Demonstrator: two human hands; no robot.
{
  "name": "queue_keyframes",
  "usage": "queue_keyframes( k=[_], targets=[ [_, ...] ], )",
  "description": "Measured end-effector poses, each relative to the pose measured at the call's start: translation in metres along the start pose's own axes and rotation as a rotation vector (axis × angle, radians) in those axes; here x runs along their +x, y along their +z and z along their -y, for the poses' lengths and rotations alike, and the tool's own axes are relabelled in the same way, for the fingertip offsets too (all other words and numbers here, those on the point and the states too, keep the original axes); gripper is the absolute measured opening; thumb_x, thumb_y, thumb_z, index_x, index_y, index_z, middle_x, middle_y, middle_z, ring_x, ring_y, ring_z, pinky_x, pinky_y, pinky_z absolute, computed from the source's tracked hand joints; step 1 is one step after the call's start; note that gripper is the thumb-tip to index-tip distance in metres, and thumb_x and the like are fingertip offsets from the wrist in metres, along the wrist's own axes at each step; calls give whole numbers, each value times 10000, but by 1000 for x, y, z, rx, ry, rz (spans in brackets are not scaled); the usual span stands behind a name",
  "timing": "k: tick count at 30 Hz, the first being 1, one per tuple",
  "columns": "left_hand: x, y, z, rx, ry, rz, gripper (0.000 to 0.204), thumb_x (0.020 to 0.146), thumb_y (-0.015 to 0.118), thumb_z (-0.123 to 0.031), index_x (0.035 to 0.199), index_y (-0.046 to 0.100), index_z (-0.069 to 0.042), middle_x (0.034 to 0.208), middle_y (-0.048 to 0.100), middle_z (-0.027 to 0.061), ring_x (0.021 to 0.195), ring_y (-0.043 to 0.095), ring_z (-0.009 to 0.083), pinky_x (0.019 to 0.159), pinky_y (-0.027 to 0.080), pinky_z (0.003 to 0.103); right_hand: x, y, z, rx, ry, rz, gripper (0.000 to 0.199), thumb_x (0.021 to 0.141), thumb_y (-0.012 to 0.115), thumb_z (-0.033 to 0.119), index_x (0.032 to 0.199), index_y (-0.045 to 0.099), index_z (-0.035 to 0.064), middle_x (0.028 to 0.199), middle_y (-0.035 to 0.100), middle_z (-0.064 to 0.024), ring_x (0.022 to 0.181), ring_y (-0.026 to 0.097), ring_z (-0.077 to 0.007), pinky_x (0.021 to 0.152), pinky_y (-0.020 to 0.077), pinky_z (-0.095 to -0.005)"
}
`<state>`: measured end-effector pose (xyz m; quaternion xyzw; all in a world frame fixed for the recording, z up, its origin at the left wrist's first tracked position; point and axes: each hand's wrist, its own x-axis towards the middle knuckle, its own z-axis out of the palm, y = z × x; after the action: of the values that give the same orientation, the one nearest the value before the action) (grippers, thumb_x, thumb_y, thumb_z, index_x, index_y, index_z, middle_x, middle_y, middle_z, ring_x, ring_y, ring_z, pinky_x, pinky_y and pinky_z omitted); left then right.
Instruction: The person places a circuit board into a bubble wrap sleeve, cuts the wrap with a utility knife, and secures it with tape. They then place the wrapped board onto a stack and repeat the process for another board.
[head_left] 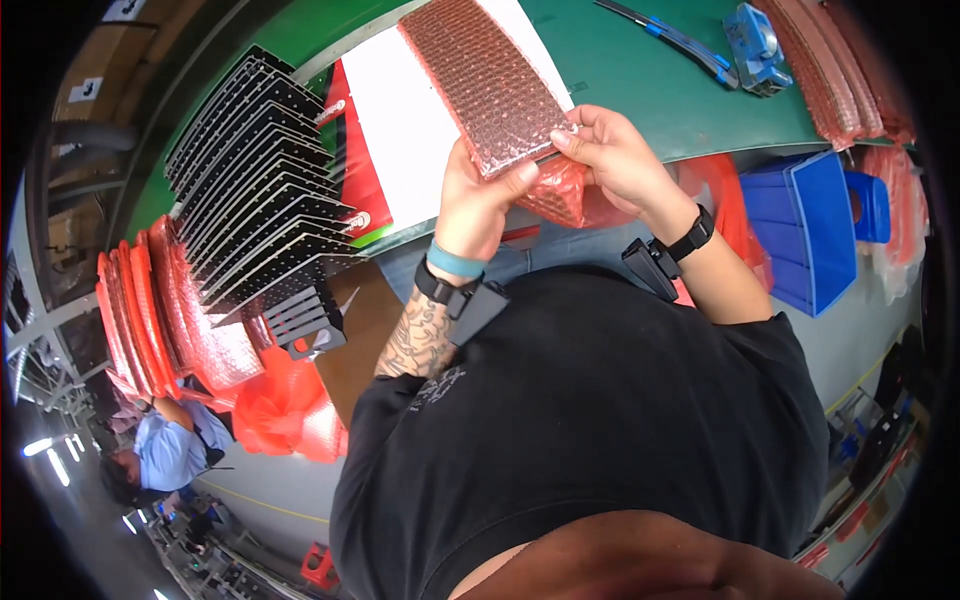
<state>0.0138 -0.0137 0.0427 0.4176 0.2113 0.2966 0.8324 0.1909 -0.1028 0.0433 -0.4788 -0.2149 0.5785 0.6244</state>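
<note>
**Head view: both my hands grip a pink bubble-wrap pouch at the table edge**

Head camera looks down over my black shirt to my two hands, raised in front of my chest at the near edge of a green table (640, 90). Between them I hold a long pink bubble-wrap pouch (490, 80). It slants up and to the left, lying over a white sheet (400, 130) on the table, with its near end in my grasp.

My left hand (475, 195) is closed on the pouch's near left corner, thumb pressed on top and fingers curled under. My right hand (615, 155) is closed on the near right corner, thumb and fingertips pinching the edge. Below the pouch's end, loose pink wrap (560, 190) bunches between both hands and touches them. Each wrist wears a black strap with a small black device; my left wrist also has a teal band.

To my left stands a rack of black perforated plates (260, 190), fanned upright in a row. Just beside it, further left, red-pink wrapped packs (150, 310) stand stacked on edge. Under them sits a crumpled red bag (285, 410).

To my right, below the table edge, are blue bins (805, 225). On the table's far right lie a blue tape dispenser (755, 45), a blue-handled tool (680, 40) and more pink pouches (835, 65) piled near the edge.

At lower left, well apart from me, a person (165, 450) in a light blue shirt is at work.
</note>
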Motion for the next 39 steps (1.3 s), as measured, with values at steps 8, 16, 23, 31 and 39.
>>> queue_keyframes(
  k=[8, 16, 23, 31, 39],
  targets=[
    [-4, -7, 15, 403, 230, -168, 936, 819, 694, 179, 1591, 188, 21, 1384, 572, 169, 1200, 630, 242, 1039, 532, 372, 4, -1, -9, -95, 61, 33, 349, 1018, 641, 148, 1279, 527, -53, 1083, 710, -125, 887, 729, -150, 725, 610, -267],
    [-2, -4, 23, 589, 328, -152, 875, 844, 703, 137, 1596, 278, -3, 1448, 540, 206, 1239, 595, 227, 1045, 512, 355, 7, 17, -14, 75, -52, -81, 419, 1008, 644, 139, 1347, 532, -81, 937, 708, -86, 709, 664, -77, 531, 527, -219],
    [-2, -7, 24, 655, 332, -194, 729, 867, 700, 106, 1533, 417, 13, 1455, 548, 211, 1226, 593, 213, 1019, 525, 342, 4, 7, -16, 0, 12, 3, 340, 1019, 632, 187, 1249, 575, -57, 959, 694, -71, 661, 639, -56, 454, 488, -199],
    [-5, -11, 25, 640, 308, -190, 748, 854, 690, 141, 1536, 413, 11, 1481, 524, 209, 1250, 574, 212, 1025, 518, 343, 8, 22, -15, 43, -18, -149, 340, 1023, 636, 236, 1189, 592, -57, 998, 699, -62, 668, 659, -113, 558, 523, -279],
    [-14, -14, -6, -16, 52, -11, 578, 1023, 549, -109, 1561, 357, -20, 1505, 487, 203, 1289, 570, 275, 1061, 502, 397, 8, 34, 12, -741, -276, -187, 387, 1011, 633, 181, 1290, 543, -73, 945, 711, -140, 839, 721, -223, 728, 561, -355]
  ],
)
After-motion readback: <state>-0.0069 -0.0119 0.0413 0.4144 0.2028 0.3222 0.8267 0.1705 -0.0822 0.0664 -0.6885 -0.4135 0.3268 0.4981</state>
